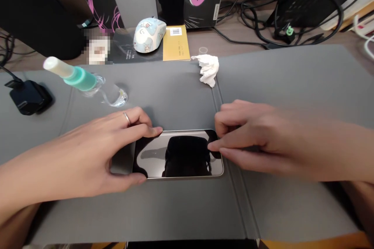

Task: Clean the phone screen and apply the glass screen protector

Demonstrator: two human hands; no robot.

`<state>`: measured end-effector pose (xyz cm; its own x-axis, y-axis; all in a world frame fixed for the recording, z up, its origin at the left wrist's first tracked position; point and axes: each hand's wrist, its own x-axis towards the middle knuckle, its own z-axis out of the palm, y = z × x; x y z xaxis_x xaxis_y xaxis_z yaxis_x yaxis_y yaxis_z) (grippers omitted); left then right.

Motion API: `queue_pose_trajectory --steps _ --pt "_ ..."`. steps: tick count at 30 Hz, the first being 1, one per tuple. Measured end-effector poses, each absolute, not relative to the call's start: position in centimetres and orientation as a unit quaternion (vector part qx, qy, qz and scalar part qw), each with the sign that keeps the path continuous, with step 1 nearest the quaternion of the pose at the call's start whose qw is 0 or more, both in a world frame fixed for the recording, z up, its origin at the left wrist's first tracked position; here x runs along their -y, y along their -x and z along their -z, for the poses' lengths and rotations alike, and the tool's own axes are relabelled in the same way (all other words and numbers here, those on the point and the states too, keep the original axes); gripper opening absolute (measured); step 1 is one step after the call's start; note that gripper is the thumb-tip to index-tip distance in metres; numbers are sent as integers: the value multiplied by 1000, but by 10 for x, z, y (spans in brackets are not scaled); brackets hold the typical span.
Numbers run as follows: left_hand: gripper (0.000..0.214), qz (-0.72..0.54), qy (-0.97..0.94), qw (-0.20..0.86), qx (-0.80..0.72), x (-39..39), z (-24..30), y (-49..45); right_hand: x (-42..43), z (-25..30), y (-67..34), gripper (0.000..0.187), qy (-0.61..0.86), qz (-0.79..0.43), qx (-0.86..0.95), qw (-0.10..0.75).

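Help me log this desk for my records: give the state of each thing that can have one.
Glossy black phone with silver rim: lying flat, dark face up, left hand gripping its long edges.
Clear bottle with teal collar, white cap: standing, capped.
White paper tissue: crumpled.
Pale-blue patterned mouse: resting on black-and-yellow printed packaging.
Black block-shaped adapter: cable attached.

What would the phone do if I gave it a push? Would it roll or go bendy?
The phone would probably slide, not roll, because it's flat. It looks stiff, with a straight, thin rim, so it likely wouldn't bend. Its screen shines like a mirror, so it might feel slippery.
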<state>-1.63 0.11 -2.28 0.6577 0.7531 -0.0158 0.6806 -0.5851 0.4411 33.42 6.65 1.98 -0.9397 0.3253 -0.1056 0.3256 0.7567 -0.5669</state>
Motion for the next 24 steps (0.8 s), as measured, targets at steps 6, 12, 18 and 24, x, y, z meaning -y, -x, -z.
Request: queue_pose_trajectory --steps 6,12,18,24 --pt "58 -57 -865 221 -447 6 8 6 -70 -16 -336 37 -167 311 -936 2" --pt "49 -31 -849 222 -478 9 -6 -2 -72 -19 -339 40 -186 323 -927 23" --pt "63 8 -863 241 -444 -2 0 9 -76 -23 -339 43 -194 340 -920 24" --pt "61 0 -867 231 -442 -1 -1 7 -76 -23 -340 44 -195 344 -918 36"
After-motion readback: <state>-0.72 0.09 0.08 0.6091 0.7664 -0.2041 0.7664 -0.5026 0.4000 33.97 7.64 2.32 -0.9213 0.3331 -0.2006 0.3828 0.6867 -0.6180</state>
